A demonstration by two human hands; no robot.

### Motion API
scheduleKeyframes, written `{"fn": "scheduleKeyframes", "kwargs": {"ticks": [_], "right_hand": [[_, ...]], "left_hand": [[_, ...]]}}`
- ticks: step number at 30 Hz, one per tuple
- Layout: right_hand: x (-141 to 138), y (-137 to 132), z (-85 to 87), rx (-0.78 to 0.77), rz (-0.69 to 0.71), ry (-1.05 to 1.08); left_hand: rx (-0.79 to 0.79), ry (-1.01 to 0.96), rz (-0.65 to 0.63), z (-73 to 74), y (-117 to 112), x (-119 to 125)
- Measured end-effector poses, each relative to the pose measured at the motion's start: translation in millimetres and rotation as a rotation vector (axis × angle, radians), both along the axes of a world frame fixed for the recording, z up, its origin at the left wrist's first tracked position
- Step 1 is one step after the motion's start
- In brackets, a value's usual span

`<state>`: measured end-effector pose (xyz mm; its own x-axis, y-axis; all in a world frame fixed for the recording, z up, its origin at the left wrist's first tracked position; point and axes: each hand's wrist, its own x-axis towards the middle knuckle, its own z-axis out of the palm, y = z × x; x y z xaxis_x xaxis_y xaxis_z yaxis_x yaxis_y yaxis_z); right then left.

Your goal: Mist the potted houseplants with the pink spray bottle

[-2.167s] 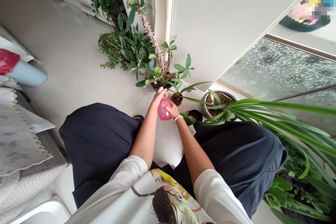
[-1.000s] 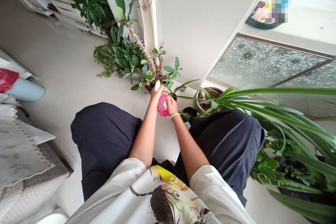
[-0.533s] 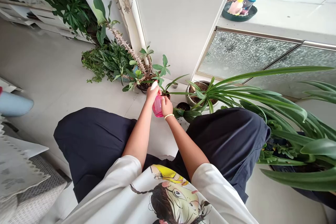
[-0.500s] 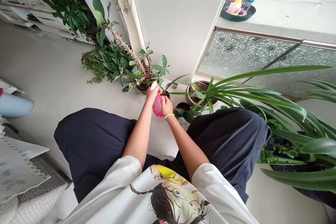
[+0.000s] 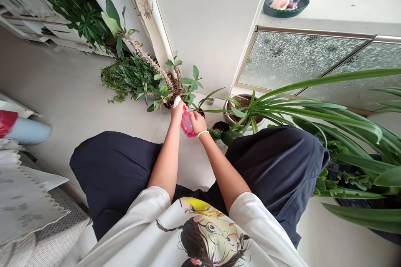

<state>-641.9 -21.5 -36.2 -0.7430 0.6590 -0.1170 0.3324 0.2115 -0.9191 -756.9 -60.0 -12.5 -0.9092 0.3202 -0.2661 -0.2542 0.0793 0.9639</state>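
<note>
A pink see-through spray bottle [image 5: 187, 125] with a white and red spray head [image 5: 177, 101] is held in front of me, tilted to the left. My left hand [image 5: 178, 111] is closed around the spray head. Round the right side of the bottle's body, my right hand [image 5: 198, 122] is closed too, a pale band on its wrist. Just beyond the spray head stands a potted plant with a thorny stem [image 5: 150, 64], its lower leaves close to my left hand. A small strap-leaved plant [image 5: 203, 102] is partly hidden behind my right hand.
Right of my hands are a small black pot [image 5: 221, 126] and a white pot [image 5: 228, 119] with long arching leaves. A bushy plant [image 5: 125, 75] stands at the left. Glass-fronted cabinet doors [image 5: 300, 58] are at the right, below a ledge holding a green dish [image 5: 285, 11] with figurines.
Both hands still hold the spray bottle. The spray head has swung slightly left, tilting the bottle more. The view has shifted a little.
</note>
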Motion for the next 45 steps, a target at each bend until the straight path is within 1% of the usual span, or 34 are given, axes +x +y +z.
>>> {"fn": "scheduleKeyframes", "kwargs": {"ticks": [4,9,11,14,16,19,21,23,25,29,32,34,37,39,42,45], "right_hand": [[-2,-6,-5.1,-0.054,-0.037,0.016],[-4,-15,-8.9,-0.109,-0.059,0.005],[-4,-17,-9.9,-0.117,-0.063,-0.005],[-4,-17,-12.0,-0.122,-0.064,-0.013],[-3,-18,-14.4,-0.126,-0.069,-0.02],[-3,-22,-19.5,-0.136,-0.094,-0.026],[-2,-24,-22.0,-0.15,-0.129,-0.019],[-2,-25,-21.4,-0.16,-0.153,0.001],[-3,-25,-15.9,-0.161,-0.154,0.037],[-10,-17,5.9,-0.149,-0.161,0.105],[-17,-11,20.4,-0.16,-0.19,0.12],[-20,-8,24.9,-0.196,-0.211,0.109],[-22,-6,25.8,-0.24,-0.246,0.1],[-22,-5,25.2,-0.237,-0.261,0.111],[-22,-2,25.0,-0.219,-0.27,0.109],[-22,1,24.1,-0.218,-0.296,0.094]], "left_hand": [[-0.008,-0.01,-0.065,2.4,-3,1],[0.024,0.005,-0.141,-1.3,-10,-1],[-0.007,0.009,-0.137,-3.6,-9,-3],[-0.099,0.012,-0.09,-6.6,-6,-5],[-0.129,-0.005,-0.077,-9.1,-5,-6],[-0.127,-0.035,-0.103,-13.6,-4,-4],[-0.088,-0.03,-0.131,-14.4,-5,-2],[-0.04,-0.007,-0.154,-10.8,-5,0],[-0.034,0.038,-0.186,-1.9,-3,-1],[-0.088,0.145,-0.244,23.0,11,-14],[-0.089,0.141,-0.256,34.7,23,-25],[-0.129,0.095,-0.235,37.2,30,-29],[-0.215,0.059,-0.221,37.1,36,-31],[-0.213,0.071,-0.236,37.1,40,-31],[-0.158,0.087,-0.249,37.9,43,-31],[-0.177,0.12,-0.262,38.2,47,-32]]}}
